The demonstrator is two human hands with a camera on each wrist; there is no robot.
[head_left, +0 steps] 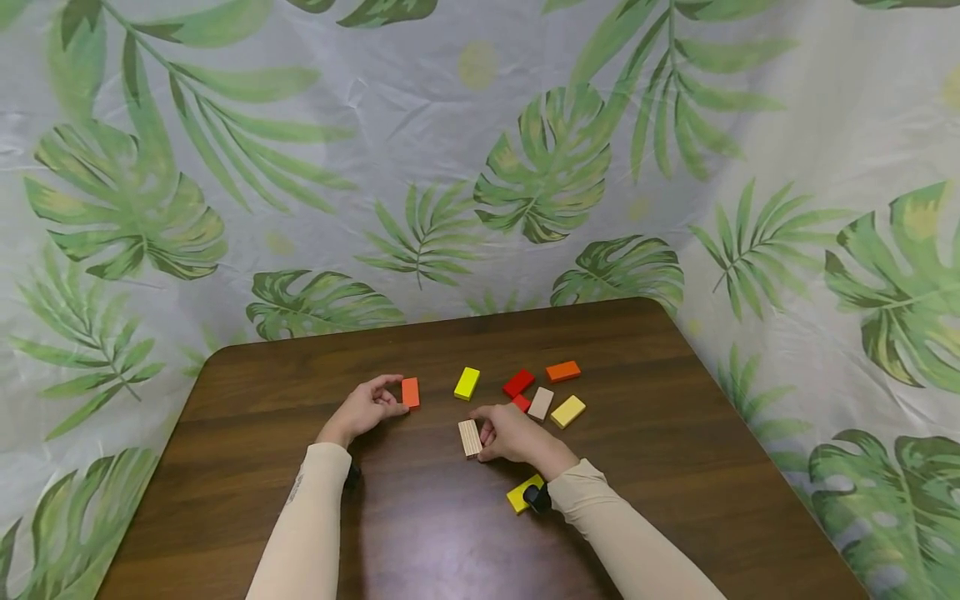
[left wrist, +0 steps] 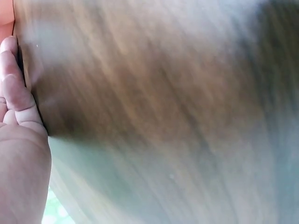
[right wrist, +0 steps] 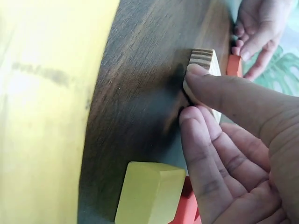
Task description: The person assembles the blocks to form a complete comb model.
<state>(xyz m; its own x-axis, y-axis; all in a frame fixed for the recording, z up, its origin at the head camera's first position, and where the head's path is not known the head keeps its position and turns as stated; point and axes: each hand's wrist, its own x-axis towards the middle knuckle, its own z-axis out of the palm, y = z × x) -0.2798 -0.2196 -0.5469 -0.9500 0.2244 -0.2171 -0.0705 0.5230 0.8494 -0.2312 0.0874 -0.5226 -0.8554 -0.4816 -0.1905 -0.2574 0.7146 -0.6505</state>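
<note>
Small flat rectangular blocks lie on a dark wooden table (head_left: 420, 492). With thumb and index finger at its two ends, my left hand (head_left: 366, 408) pinches an orange block (head_left: 410, 393) standing at the left. My right hand (head_left: 517, 435) holds a plain wooden block with a striped grain (head_left: 469, 439) nearer the middle. In the right wrist view the thumb lies against that wooden block (right wrist: 203, 57), and the fingers partly hide it. Only the edge of the orange block (left wrist: 6, 17) shows in the left wrist view, beside the fingers.
Past the right hand sit a yellow block (head_left: 467, 383), two red blocks (head_left: 518, 383), one partly covered, an orange block (head_left: 563, 371), a pale wooden block (head_left: 540, 404) and a light yellow block (head_left: 567, 412). Another yellow block (head_left: 521, 497) lies by the right wrist. Leaf-patterned cloth (head_left: 420, 167) hangs behind.
</note>
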